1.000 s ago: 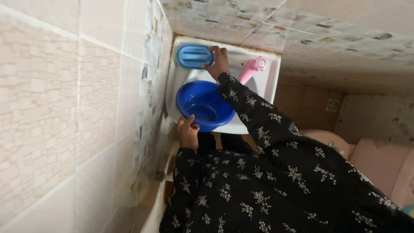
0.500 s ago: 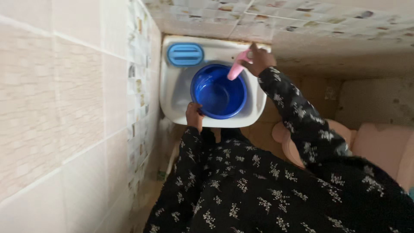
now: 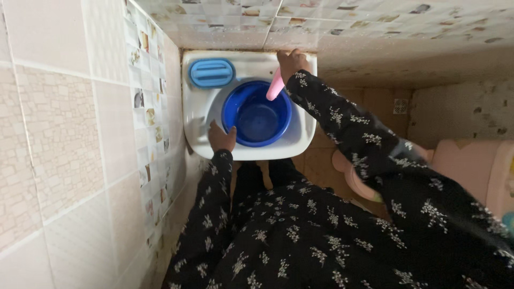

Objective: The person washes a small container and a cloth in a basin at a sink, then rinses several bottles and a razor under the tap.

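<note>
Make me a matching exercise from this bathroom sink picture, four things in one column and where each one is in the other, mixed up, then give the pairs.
Things:
1. blue basin
2. soap dish
3. left hand
4. right hand

Places:
A. on the back left corner of the white sink
B. at the pink tap, at the back of the sink
C. sitting in the sink bowl, under the tap spout
D. on the near left rim of the basin

Pairs: 1-C, 2-A, 3-D, 4-B
</note>
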